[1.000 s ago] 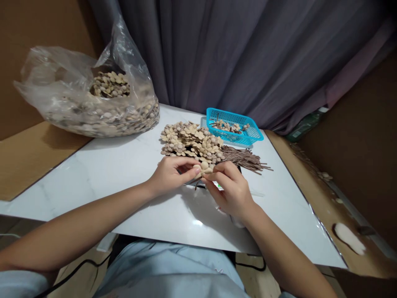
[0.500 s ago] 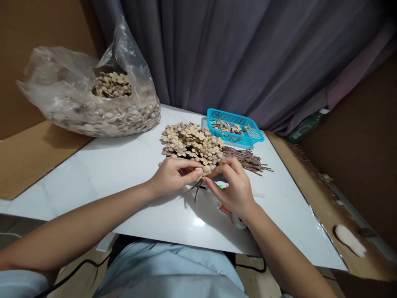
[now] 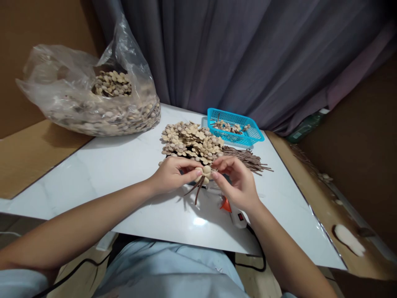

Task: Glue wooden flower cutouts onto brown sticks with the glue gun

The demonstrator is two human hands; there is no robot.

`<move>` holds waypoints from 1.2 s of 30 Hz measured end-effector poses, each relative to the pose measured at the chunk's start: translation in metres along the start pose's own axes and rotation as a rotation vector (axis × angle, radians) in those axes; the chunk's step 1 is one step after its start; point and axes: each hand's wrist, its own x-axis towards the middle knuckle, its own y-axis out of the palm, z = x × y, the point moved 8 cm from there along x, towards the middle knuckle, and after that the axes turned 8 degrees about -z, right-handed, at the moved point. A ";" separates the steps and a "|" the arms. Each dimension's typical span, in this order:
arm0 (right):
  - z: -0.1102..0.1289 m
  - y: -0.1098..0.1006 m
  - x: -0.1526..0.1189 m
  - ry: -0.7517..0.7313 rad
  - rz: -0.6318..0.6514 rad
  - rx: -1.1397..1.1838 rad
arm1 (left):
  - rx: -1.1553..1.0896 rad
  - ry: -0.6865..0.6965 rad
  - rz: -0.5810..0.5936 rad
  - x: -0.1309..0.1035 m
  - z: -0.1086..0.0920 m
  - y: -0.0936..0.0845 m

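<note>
Between my two hands is a small beige flower [image 3: 206,172] with rounded petals and thin brown strips hanging below it. My left hand [image 3: 177,173] pinches its left side between thumb and fingers. On the other side, my right hand [image 3: 237,182] grips the flower's right edge with thumb and fingertips. Just behind my hands lies a pile of similar beige flowers [image 3: 192,142]. A bundle of brown strips [image 3: 248,159] rests to its right. Under my right hand a glue gun [image 3: 237,217] with an orange trigger lies on the white table [image 3: 149,215], partly hidden.
A clear plastic bag [image 3: 102,111] full of flowers stands at the back left. A blue basket [image 3: 259,135] with loose pieces sits at the back right. The glue gun's black cord [image 3: 259,244] runs over the front edge. Grey curtains [image 3: 223,54] hang behind the table.
My right hand has shifted slightly right and its fingers have moved from the flower's lower front to its right edge. The flower now faces me more, and more of the glue gun shows.
</note>
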 end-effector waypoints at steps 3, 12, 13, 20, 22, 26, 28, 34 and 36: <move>-0.019 0.014 -0.004 0.304 0.117 0.339 | -0.040 -0.010 0.004 0.000 -0.002 0.001; -0.040 0.031 -0.012 0.608 0.108 0.514 | -0.176 -0.075 0.134 -0.001 0.000 0.013; -0.040 0.031 -0.011 0.604 0.101 0.509 | -0.199 -0.111 0.136 -0.002 0.003 0.014; -0.041 0.025 -0.010 0.600 0.043 0.491 | -0.362 -0.277 0.194 -0.006 0.013 0.023; -0.042 0.025 -0.011 0.610 0.043 0.489 | -0.387 -0.309 0.189 -0.006 0.014 0.024; -0.041 0.026 -0.011 0.619 0.048 0.493 | -0.436 -0.342 0.184 -0.006 0.015 0.024; -0.040 0.025 -0.011 0.606 0.036 0.476 | -0.457 -0.345 0.180 -0.005 0.015 0.025; -0.036 0.015 -0.006 0.469 0.023 0.332 | -0.567 -0.418 0.149 -0.006 0.016 0.023; -0.025 0.006 0.000 0.254 0.017 0.169 | -0.607 -0.450 0.136 -0.006 0.017 0.023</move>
